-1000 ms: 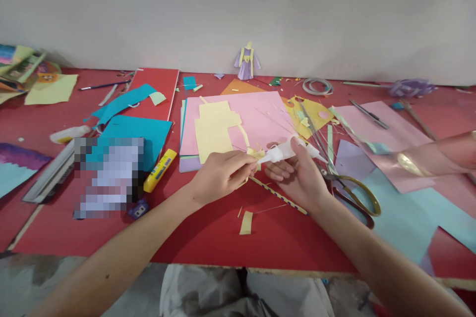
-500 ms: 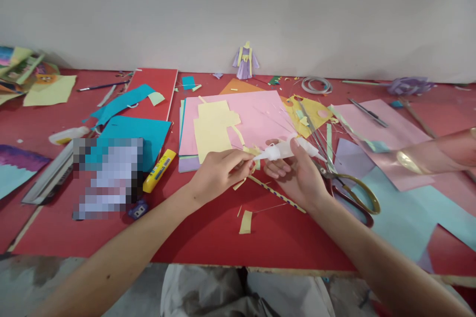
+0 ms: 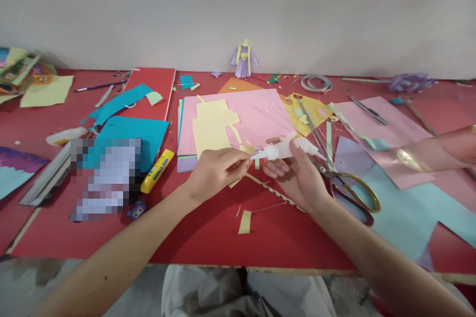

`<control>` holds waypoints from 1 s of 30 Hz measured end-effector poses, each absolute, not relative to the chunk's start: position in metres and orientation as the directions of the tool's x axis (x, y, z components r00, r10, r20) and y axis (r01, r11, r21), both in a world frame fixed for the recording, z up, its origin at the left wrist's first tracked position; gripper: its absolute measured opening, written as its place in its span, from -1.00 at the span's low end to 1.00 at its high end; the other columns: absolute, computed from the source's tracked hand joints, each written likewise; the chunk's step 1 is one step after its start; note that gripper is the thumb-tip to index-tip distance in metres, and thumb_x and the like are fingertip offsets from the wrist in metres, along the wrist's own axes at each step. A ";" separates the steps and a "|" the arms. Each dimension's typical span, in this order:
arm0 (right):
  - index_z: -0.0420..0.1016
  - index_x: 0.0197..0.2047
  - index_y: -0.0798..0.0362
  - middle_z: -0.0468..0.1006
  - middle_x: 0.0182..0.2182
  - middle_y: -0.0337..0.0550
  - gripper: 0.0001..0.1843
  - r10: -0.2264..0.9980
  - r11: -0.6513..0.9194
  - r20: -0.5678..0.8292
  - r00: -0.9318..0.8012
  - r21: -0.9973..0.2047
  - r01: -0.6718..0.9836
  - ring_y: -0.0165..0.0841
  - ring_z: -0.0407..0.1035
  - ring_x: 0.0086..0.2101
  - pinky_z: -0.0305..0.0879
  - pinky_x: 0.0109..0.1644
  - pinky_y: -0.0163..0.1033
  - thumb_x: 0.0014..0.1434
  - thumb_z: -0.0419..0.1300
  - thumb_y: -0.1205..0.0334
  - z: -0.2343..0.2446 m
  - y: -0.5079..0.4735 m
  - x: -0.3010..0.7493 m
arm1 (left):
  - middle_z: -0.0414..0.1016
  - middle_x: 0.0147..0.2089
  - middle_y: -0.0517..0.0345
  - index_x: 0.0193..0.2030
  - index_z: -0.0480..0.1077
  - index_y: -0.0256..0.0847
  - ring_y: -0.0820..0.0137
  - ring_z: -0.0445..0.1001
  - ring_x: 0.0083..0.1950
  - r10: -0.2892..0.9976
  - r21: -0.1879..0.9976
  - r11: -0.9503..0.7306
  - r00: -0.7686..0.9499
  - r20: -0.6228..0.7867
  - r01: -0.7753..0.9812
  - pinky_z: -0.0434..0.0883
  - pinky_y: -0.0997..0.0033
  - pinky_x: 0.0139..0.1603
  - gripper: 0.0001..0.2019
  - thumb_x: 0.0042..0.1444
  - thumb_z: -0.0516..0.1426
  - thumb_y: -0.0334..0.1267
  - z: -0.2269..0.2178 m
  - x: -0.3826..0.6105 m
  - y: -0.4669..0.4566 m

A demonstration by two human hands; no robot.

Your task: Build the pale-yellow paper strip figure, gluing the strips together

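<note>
My right hand [image 3: 297,173] is wrapped round a white glue bottle [image 3: 284,150], which lies almost level with its narrow nozzle pointing left. At the nozzle's tip, the fingertips of my left hand [image 3: 217,173] are pinched together. Whatever they hold is too small and covered to make out. Just behind those fingertips is a small curled bit of yellow paper [image 3: 246,147]. Beneath my hands a yellow straw-like strip with dark dots [image 3: 273,192] lies slanted on the red table [image 3: 208,237]. Close to my right wrist rest the scissors [image 3: 357,193], handles toward me.
Yellow cut paper [image 3: 211,126] lies on pink sheets [image 3: 260,109]. A paper doll [image 3: 244,59] leans on the back wall. To the left are a yellow glue stick box [image 3: 158,171] and a cutter [image 3: 50,173]. Another person's forearm [image 3: 439,148] reaches in at right.
The view has shifted very slightly. Both hands keep almost the same pose, with the glue bottle's nozzle still at my left fingertips.
</note>
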State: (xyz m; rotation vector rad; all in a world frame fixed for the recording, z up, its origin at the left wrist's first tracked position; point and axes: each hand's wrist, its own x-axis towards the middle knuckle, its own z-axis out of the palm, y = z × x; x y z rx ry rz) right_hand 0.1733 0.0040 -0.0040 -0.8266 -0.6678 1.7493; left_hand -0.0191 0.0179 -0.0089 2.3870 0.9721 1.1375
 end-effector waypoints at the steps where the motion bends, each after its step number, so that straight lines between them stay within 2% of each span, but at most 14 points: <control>1: 0.51 -0.19 0.02 0.01 -0.66 -0.40 -0.68 0.959 -0.277 -0.194 -0.205 -0.783 -0.556 -0.51 -0.05 -0.60 0.15 -0.46 -0.37 0.16 0.21 -0.06 -0.004 0.003 0.172 | 0.58 -0.35 0.19 -0.29 0.43 -0.25 0.56 0.51 -0.39 0.711 0.546 -0.703 0.431 0.556 0.454 0.42 0.61 -0.34 -0.93 0.19 0.12 -0.38 -0.009 -0.019 0.018; 5: 0.48 -0.18 -0.04 0.10 -0.66 -0.40 -0.71 0.988 -0.149 -0.101 -0.120 -0.841 -0.520 -0.51 0.00 -0.59 0.18 -0.42 -0.35 0.13 0.26 -0.04 -0.004 -0.001 0.169 | 0.57 -0.38 0.23 -0.34 0.44 -0.24 0.56 0.50 -0.39 0.739 0.574 -0.673 0.393 0.547 0.467 0.40 0.61 -0.35 -0.94 0.14 0.14 -0.40 -0.006 -0.018 0.018; 9: 0.46 -0.21 -0.06 0.10 -0.68 -0.41 -0.70 0.995 -0.093 -0.064 -0.074 -0.855 -0.509 -0.50 0.00 -0.60 0.16 -0.44 -0.33 0.09 0.28 -0.06 -0.004 -0.003 0.167 | 0.58 -0.38 0.22 -0.34 0.45 -0.24 0.56 0.51 -0.38 0.733 0.585 -0.680 0.385 0.561 0.442 0.41 0.61 -0.34 -0.93 0.13 0.14 -0.41 -0.002 -0.018 0.017; 18: 0.42 -0.22 -0.08 0.10 -0.68 -0.41 -0.71 0.999 -0.034 -0.036 -0.006 -0.875 -0.483 -0.47 -0.01 -0.61 0.16 -0.45 -0.29 0.08 0.28 -0.05 -0.003 -0.007 0.162 | 0.60 -0.34 0.21 -0.34 0.45 -0.21 0.55 0.53 -0.35 0.725 0.586 -0.688 0.359 0.588 0.429 0.44 0.59 -0.33 -0.92 0.13 0.13 -0.41 -0.003 -0.018 0.017; 30: 0.45 -0.26 -0.06 0.07 -0.70 -0.41 -0.75 0.999 -0.010 -0.024 0.022 -0.856 -0.517 -0.50 -0.02 -0.62 0.13 -0.46 -0.31 0.15 0.24 -0.05 -0.002 -0.009 0.158 | 0.57 -0.39 0.22 -0.36 0.42 -0.22 0.56 0.50 -0.39 0.683 0.543 -0.729 0.391 0.617 0.417 0.41 0.58 -0.36 -0.91 0.14 0.12 -0.41 -0.004 -0.018 0.017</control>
